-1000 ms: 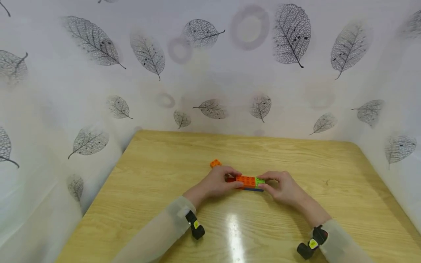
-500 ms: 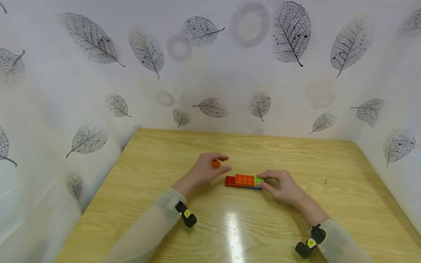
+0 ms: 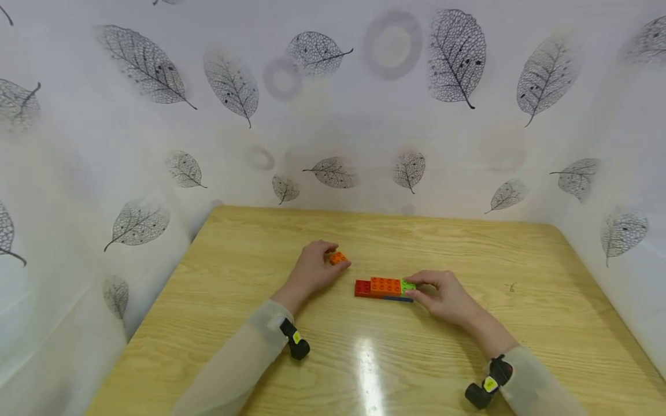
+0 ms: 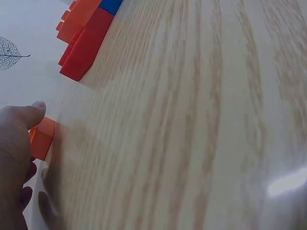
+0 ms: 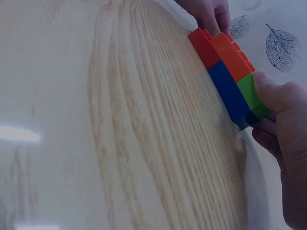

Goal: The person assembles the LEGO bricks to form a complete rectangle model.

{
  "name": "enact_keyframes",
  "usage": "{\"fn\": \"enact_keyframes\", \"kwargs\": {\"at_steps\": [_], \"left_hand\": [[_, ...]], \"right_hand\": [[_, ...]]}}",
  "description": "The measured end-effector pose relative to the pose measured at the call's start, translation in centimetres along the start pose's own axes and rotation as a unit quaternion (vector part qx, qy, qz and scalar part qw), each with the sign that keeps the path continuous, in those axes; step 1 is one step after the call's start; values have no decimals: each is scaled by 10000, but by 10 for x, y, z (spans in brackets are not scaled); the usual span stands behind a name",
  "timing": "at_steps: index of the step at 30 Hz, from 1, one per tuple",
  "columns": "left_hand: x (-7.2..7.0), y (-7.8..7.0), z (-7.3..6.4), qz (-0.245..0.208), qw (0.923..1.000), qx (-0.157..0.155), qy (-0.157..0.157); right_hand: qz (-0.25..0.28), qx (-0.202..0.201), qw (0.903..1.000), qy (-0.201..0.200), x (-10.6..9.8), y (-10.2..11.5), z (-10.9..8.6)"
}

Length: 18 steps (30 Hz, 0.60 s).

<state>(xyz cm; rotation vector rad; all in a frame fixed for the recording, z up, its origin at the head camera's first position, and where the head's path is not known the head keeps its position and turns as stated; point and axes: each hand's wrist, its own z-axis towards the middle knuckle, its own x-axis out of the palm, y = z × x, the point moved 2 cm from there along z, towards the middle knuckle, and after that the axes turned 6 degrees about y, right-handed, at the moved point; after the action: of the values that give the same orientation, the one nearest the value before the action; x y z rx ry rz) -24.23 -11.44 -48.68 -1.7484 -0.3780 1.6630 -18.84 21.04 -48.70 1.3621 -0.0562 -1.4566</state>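
Note:
My left hand (image 3: 310, 270) pinches a small orange brick (image 3: 339, 258) with studs on top, its thumb on the near side and fingers on the far side. The left wrist view shows this orange brick (image 4: 43, 137) low at the tabletop between thumb and fingers. To the right lies a joined row of toy bricks. A red brick (image 5: 204, 47) and a blue brick (image 5: 228, 91) form its lower layer; a longer orange brick (image 3: 385, 286) and a green brick (image 5: 251, 94) sit on top. My right hand (image 3: 444, 296) pinches the green end, thumb in front, fingers behind.
The bricks are on a pale wooden table (image 3: 250, 242). A white curtain (image 3: 354, 127) printed with grey leaves hangs along its back and sides. Each wrist carries a small black camera (image 3: 295, 341).
My left hand has left the joined bricks and moved left and back to the small orange brick, closing round it. My right hand has kept its hold on the green end.

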Motion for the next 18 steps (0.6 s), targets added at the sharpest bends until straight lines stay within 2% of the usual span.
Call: {"fn": "enact_keyframes", "kwargs": {"at_steps": [9,18], "left_hand": [[3,4,3,287,9996,-10,-3],[0,6,2,-76,10000,-62,-15]], "right_hand": [[27,125,9999,19,1,-2,-2],[61,122,9999,33,1,0,-1]]}}
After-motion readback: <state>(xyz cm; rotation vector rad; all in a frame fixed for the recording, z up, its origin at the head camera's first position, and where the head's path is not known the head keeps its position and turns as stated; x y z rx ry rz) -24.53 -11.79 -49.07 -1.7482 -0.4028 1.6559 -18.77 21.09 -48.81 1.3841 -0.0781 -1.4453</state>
